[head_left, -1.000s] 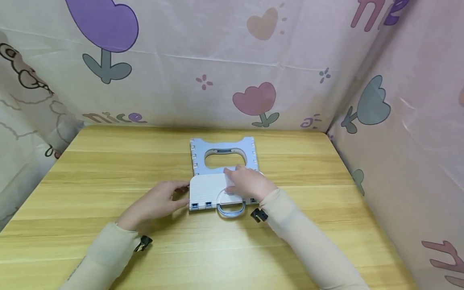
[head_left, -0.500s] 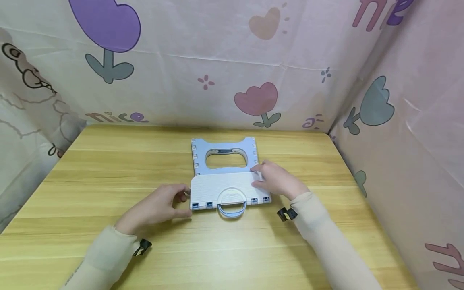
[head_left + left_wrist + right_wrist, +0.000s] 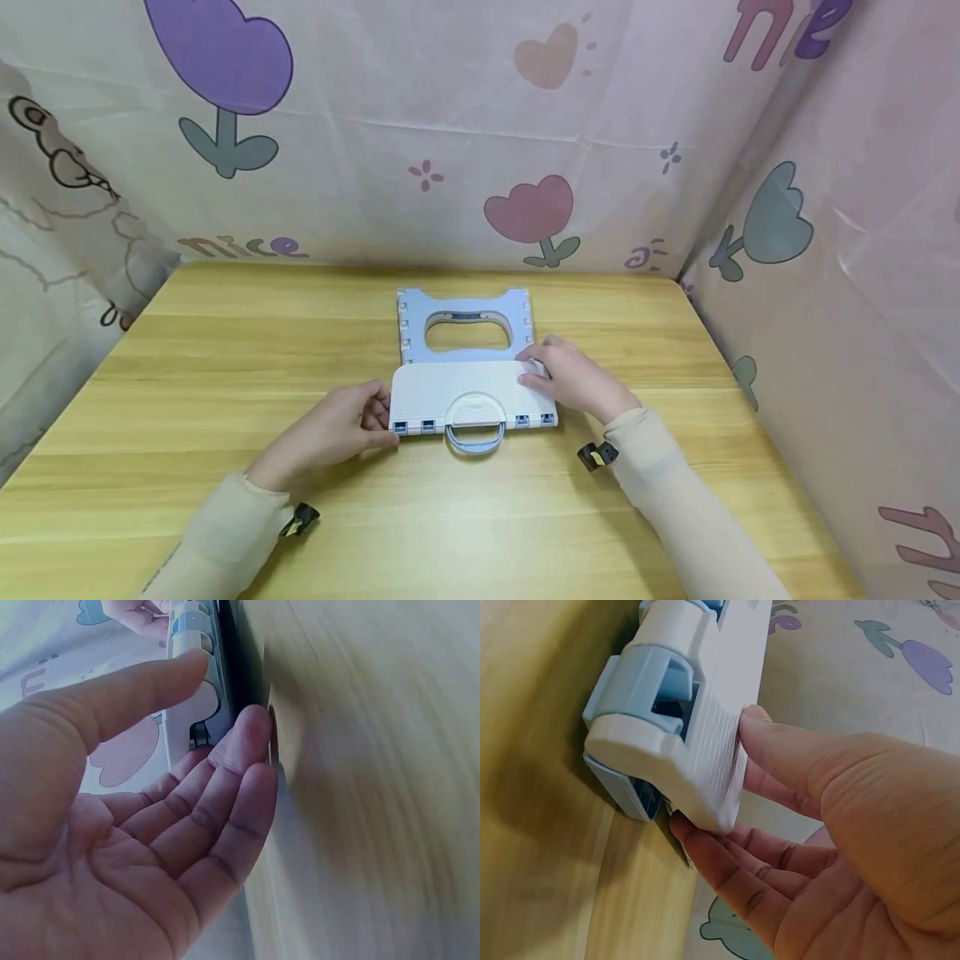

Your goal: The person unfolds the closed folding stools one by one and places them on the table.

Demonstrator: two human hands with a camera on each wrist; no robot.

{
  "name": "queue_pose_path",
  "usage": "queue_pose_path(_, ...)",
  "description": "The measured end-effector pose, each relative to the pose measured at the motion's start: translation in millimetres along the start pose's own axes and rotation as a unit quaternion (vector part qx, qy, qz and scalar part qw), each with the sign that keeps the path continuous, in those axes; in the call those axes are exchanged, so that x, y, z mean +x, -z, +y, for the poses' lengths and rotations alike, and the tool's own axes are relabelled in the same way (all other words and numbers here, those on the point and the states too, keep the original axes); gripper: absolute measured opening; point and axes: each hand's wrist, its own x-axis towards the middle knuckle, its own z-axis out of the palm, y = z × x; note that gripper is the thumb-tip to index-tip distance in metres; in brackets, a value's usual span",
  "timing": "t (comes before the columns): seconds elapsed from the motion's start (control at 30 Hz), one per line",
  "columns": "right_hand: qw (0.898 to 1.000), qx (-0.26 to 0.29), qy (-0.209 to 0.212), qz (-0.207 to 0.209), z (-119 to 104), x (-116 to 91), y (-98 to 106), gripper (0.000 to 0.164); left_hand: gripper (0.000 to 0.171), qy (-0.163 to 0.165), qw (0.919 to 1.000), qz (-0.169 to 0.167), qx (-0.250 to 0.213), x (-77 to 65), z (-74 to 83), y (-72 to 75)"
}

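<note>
Right hand (image 3: 576,379) pinches white-and-blue rectangular plastic folding stool (image 3: 467,379); left hand's (image 3: 333,423) bent fingers lie alongside, grip indeterminable. Apparent step: securing hold; next move calls for matched grip.

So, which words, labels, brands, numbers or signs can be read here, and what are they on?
"nice": on the back cloth, lower left.
"n" and "e": top right, by the cloth's corner fold; the middle letters can't be read.
"n": on the right-hand cloth, lower right, turned sideways; the rest is cut off.
Left sleeve: a dark marking, too small to read.
White-and-blue folding piece: nothing readable.
No brand or number is legible.
</note>
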Motion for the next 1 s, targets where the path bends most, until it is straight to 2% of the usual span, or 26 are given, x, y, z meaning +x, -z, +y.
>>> queue_pose_path(0.33,1.000,0.017,0.003,-0.008,-1.6,-4.7,-3.0,0.038,0.037,0.015,0.9996,0.002,-0.022,-2.5,-5.6,4.1)
queue_pose_path(0.5,1.000,0.027,0.012,-0.008,-1.8,-7.1,-2.0,0.039,0.039,0.024,0.9994,0.011,-0.024,-3.9,-3.4,9.4)
queue_pose_path(0.67,0.999,0.044,0.010,-0.009,-3.1,-8.8,-0.5,0.039,0.039,0.028,0.9983,0.015,-0.049,-5.2,2.0,17.4)
queue_pose_path(0.83,0.997,0.072,0.010,-0.011,-4.8,-9.0,5.1,0.036,0.041,0.020,0.9982,0.028,-0.049,-4.8,6.0,26.5)
queue_pose_path(1.0,0.996,0.088,0.028,-0.015,-6.3,-8.3,11.3,0.034,0.046,0.013,0.9978,0.041,-0.050,-5.0,7.2,33.1)
